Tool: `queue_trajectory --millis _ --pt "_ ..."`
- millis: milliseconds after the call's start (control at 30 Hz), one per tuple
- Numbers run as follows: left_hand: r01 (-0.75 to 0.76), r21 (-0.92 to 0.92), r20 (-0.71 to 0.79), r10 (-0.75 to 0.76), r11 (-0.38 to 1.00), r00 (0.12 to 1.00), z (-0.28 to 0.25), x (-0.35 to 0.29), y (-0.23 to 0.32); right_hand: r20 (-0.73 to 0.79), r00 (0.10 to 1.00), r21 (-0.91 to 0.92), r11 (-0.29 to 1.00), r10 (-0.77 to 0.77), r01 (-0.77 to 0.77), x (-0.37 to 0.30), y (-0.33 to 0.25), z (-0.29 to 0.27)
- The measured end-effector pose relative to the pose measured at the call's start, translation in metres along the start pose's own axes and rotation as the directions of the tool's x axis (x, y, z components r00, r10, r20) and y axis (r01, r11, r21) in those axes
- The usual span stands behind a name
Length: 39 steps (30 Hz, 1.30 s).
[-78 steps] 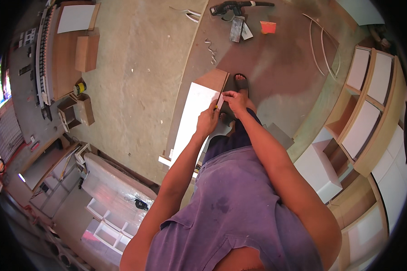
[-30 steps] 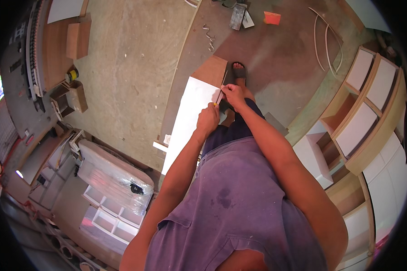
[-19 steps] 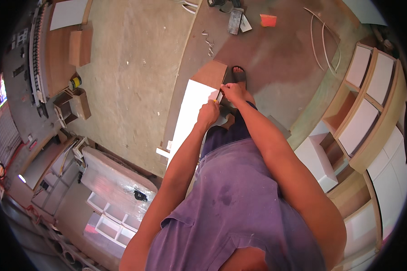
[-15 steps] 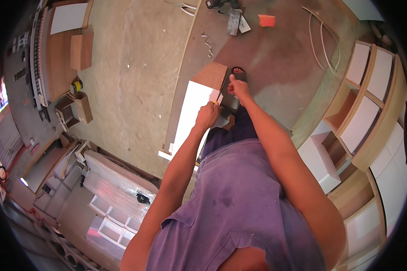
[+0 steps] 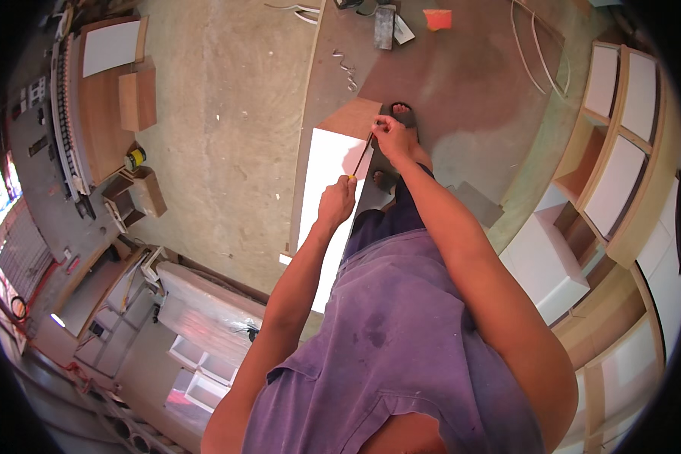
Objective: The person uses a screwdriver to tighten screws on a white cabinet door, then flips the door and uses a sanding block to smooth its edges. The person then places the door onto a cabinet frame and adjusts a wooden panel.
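My left hand [image 5: 337, 201] is closed round the yellow handle of what looks like a screwdriver [image 5: 362, 156]. Its thin dark shaft slants up and away to the right. At the far end of the shaft, the fingers of my right hand [image 5: 390, 138] are pinched together; whether they hold the tip or some small piece there is too small to make out. Below both hands is a long white panel [image 5: 321, 163] with a brown wooden end [image 5: 351, 115], lying beside my legs. My left forearm passes over part of the white surface.
Wooden cabinets with white fronts [image 5: 615, 174] line the right side. A white box-shaped unit [image 5: 543, 261] stands by them. Ahead on the floor lie a grey block [image 5: 384, 28], an orange packet [image 5: 437, 20] and a curled strip [image 5: 345, 69]. A plastic-wrapped panel [image 5: 204, 296] lies at lower left.
My right hand has turned from a thumb-up fist to a pinch at the shaft's far end, moving slightly left. My left hand has drawn slightly back toward me with the handle.
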<state>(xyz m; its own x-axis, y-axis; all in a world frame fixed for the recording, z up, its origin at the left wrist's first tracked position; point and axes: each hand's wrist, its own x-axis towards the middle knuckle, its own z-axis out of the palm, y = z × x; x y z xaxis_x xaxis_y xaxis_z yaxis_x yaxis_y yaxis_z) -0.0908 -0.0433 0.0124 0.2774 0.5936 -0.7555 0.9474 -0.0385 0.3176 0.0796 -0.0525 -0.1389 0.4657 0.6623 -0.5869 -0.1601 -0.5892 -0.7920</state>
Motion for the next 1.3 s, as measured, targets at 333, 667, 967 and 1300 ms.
queue_trajectory --millis 333,667,967,1300 --pt "-0.017 -0.007 0.012 0.017 1.0 1.0 0.016 0.013 -0.008 -0.017 0.99 0.065 0.988 0.139 -0.138 0.028 0.039 0.011" --pt "0.014 0.011 0.036 -0.015 1.0 0.999 0.021 0.017 -0.009 0.025 0.987 -0.06 0.986 0.16 -0.159 0.027 0.018 0.0" --pt "0.008 0.079 0.05 -0.012 0.997 0.999 0.036 0.013 -0.029 -0.067 0.984 -0.221 0.96 0.163 -0.174 0.002 0.055 0.025" --pt "0.039 0.005 0.034 -0.04 0.999 0.999 0.04 -0.037 -0.059 -0.108 0.994 -0.362 0.931 -0.001 -0.039 -0.035 0.088 0.036"
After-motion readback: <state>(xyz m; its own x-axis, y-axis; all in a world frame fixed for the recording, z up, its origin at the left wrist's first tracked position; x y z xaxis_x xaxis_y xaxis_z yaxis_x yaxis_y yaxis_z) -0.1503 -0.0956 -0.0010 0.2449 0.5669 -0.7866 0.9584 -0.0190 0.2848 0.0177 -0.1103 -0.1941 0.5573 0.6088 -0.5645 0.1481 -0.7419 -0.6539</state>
